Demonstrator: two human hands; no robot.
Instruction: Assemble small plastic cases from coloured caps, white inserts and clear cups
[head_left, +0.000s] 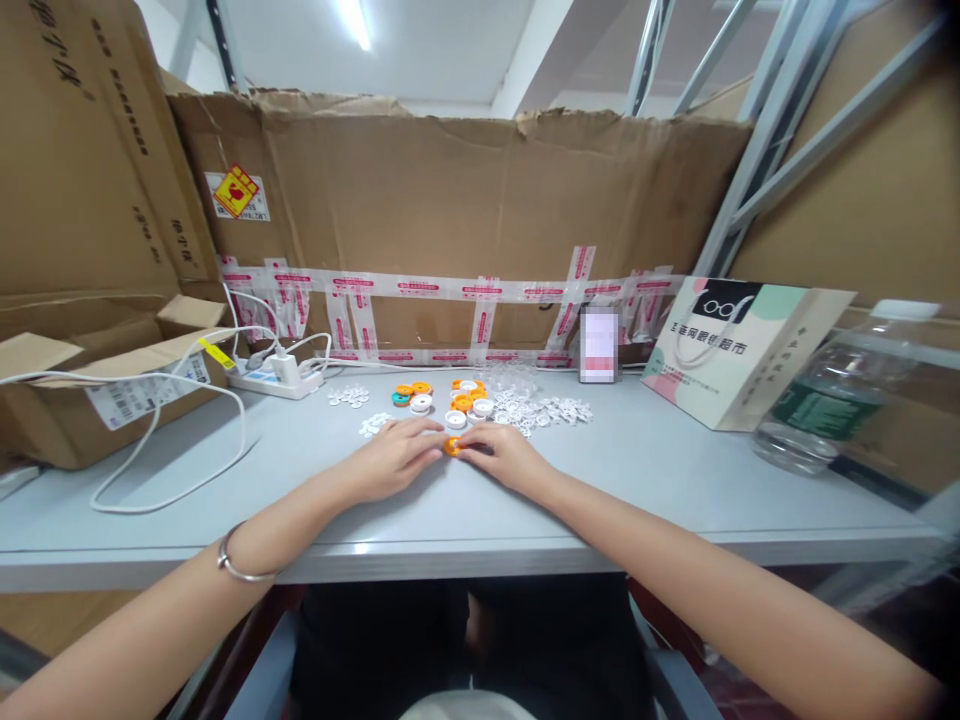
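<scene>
On the grey tabletop, my right hand point(504, 455) pinches a small orange round plastic piece point(451, 447) between thumb and fingers. A small whitish part seems to sit in its middle, too small to make out. My left hand point(394, 458) lies at the left side of this piece with fingers stretched and slightly apart; its fingertips come up to the rim, and whether they touch it I cannot tell. Just beyond the hands are white round cups point(455, 420) and more orange round pieces point(472, 402). Farther left are orange and teal rings point(401, 398).
Small white parts point(559, 410) form a heap behind my right hand, with smaller piles point(349, 397) at left. A phone point(599, 345) leans on the cardboard wall. A paper bag point(720, 350) and water bottle point(825, 400) stand right; a power strip point(262, 380) and open carton point(135, 390) left.
</scene>
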